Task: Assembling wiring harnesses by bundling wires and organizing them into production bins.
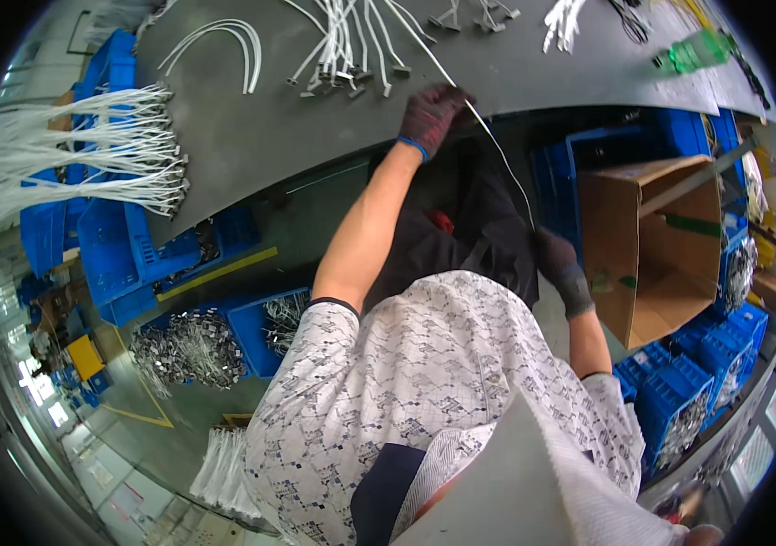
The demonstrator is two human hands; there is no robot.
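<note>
A thin white cable (501,151) runs from the far part of the table, past my left hand, down to my right hand. My left hand (432,118), in a dark red-and-black glove with a blue cuff, is closed around it at the table's near edge. My right hand (564,269), in a dark grey glove, is low in front of my body beside the cardboard box, closed on the cable's lower end. Its fingertips are partly hidden. Just beyond my left hand lies a loose bunch of white cables (342,50) with grey connectors.
The dark table (251,136) carries curved white cables (247,41) and a green bottle (697,52). Bundled white cables (88,155) hang over its left end. An open cardboard box (611,246) stands at right, near blue crates (679,400). Blue bins (256,328) sit lower left.
</note>
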